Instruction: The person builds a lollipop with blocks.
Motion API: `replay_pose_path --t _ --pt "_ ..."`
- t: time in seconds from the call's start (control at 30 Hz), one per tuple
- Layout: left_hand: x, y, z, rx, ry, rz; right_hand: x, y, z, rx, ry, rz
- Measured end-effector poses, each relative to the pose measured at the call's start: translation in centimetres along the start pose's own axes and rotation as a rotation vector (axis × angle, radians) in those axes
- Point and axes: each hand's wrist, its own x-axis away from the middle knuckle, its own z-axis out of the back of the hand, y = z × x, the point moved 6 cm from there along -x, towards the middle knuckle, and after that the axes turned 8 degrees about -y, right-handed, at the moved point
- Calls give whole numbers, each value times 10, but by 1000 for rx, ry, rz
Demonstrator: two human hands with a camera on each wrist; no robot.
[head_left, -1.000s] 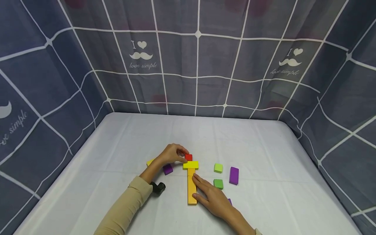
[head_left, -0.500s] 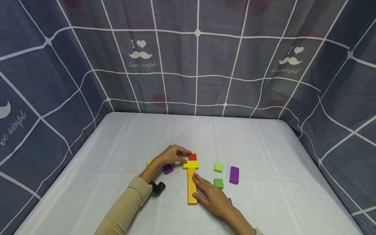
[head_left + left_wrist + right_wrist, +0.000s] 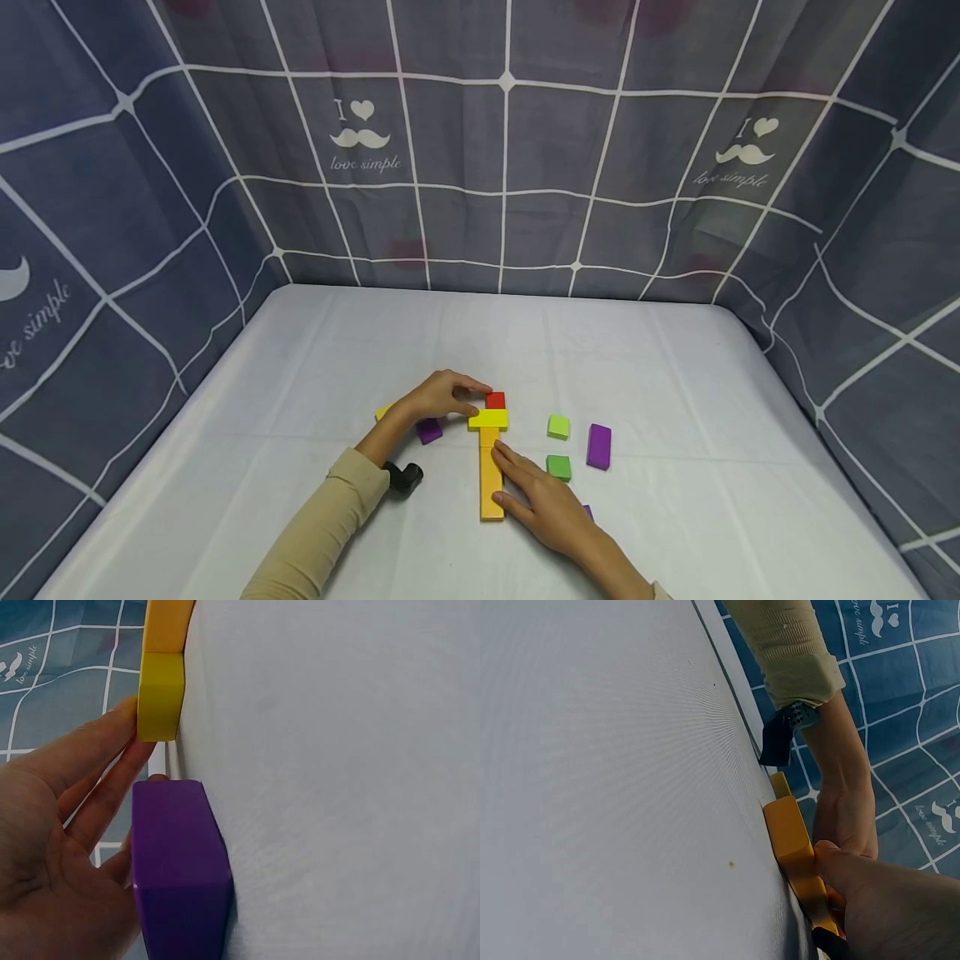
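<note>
- Edges: we note white cloth on the table (image 3: pixel 675 517) running from the left hand's (image 3: pixel 446 396) fingers to the far edge, well apart; the curtain (image 3: pixel 570 167) rises beyond it.
- Left fingers: thumb and index stand spread, index at the red block's (image 3: pixel 496 401) left side, thumb at the left end of the yellow block (image 3: pixel 488 419); red lies just beyond yellow.
- Right hand (image 3: pixel 551 504): we see its fingers extended, touching the right edge of the long orange block (image 3: pixel 491 483); the short orange block (image 3: pixel 489 437) sits ahead of them, against yellow.
- Left wrist view: we get the yellow block's end face meeting a digit, and the purple block (image 3: pixel 184 870) hiding part of the hand; red does not show there.
- Right wrist view: we see the thumb against orange; the other right fingers we cannot tell there.
- Around: right of the right fingers lie the green block (image 3: pixel 558 467), light green block (image 3: pixel 558 427) and large purple block (image 3: pixel 598 447); a purple sliver (image 3: pixel 588 512) shows beside that hand.
- In the way: the purple block lies near the left wrist, which partly covers a yellow piece (image 3: pixel 382 412).
</note>
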Motion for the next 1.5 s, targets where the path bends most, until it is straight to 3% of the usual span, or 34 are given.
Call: replay_pose_path --t 0.17,0.33,0.6,0.73,1.1,1.27,1.5 --pt "5 3 4 5 22 -32 1 1 0 2 9 8" --pt "22 5 15 65 45 -47 1 2 1 7 21 13" --pt "59 -3 29 132 -84 -83 -1 1 -1 -3 13 20" --pt "69 -12 30 95 -132 -61 -1 0 0 -3 15 18" --pt "70 -8 24 -141 -171 -110 1 2 0 -9 22 8" --pt "67 -13 22 -168 -179 -62 0 1 0 -20 12 8" --pt "66 -12 22 -188 -167 -75 0 1 1 -15 14 4"
